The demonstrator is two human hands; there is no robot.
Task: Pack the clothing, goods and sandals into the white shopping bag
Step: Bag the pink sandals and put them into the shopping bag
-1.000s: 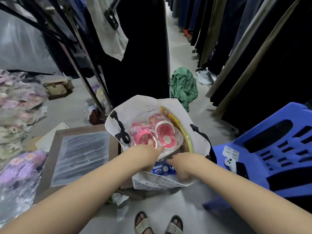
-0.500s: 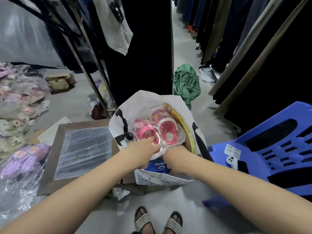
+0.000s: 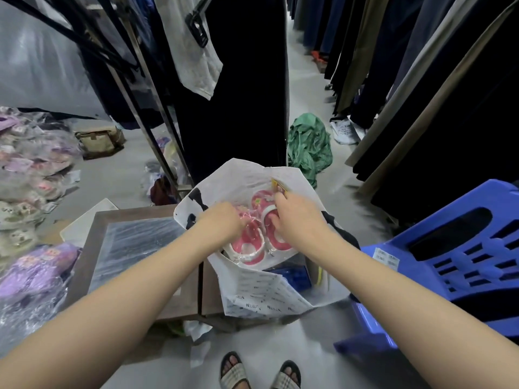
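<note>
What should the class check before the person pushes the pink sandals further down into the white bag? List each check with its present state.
1. White bag mouth open: ok.
2. Pink sandals, in clear wrap, lie in the bag's mouth: ok.
3. Left hand on the sandals: ok.
4. Right hand on the sandals: ok.
5. Room below, beside the blue packet: cannot tell.
6. Bag steady between the brown board and blue chair: cannot tell.
</note>
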